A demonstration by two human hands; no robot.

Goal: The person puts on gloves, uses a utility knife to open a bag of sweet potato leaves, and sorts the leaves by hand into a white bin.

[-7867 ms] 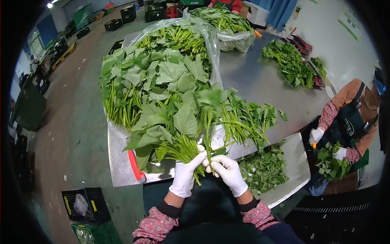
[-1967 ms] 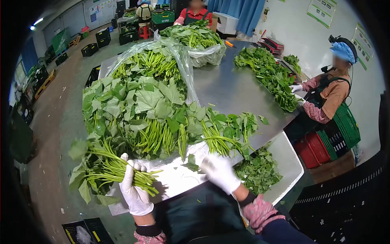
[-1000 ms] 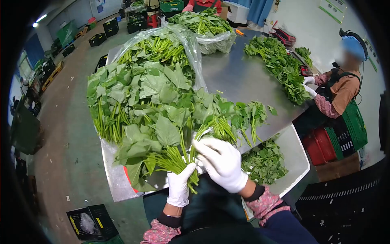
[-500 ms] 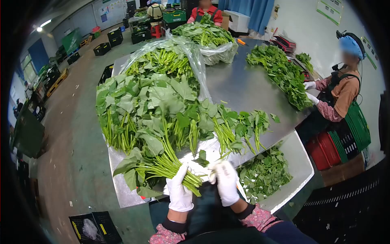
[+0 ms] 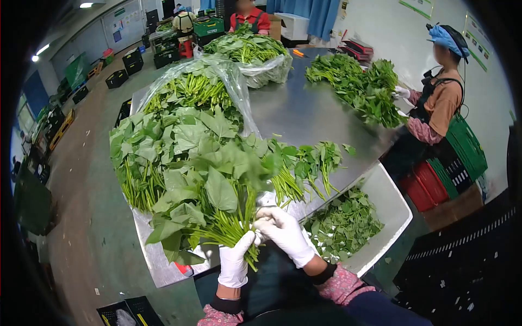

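– Steel surface [image 5: 280,111] in the middle of the room, and a white tub [image 5: 392,209] beside its near edge. What lies around that tub?

– Left of it, a broad heap of leafy greens [image 5: 179,133], many stem ends turned towards the wearer, probably to keep the stalks aligned. Loose leaves [image 5: 348,224] lie inside it.

– And the bunch [image 5: 222,225]?

– Left of the tub too, in front of the heap. The left grip [image 5: 234,266] is clenched round its lower stems, leaves fanning away; I'd say that keeps it together without crushing the foliage.

– What about the right grip [image 5: 288,238]?

– Between the left one and the tub, fingers bent close against the stems. Whether they pinch a stalk, I cannot tell; the contact is partly hidden.

– Anyone else?

– Beyond the tub, a co-worker [image 5: 445,103] has both hands at another leafy pile [image 5: 375,92]
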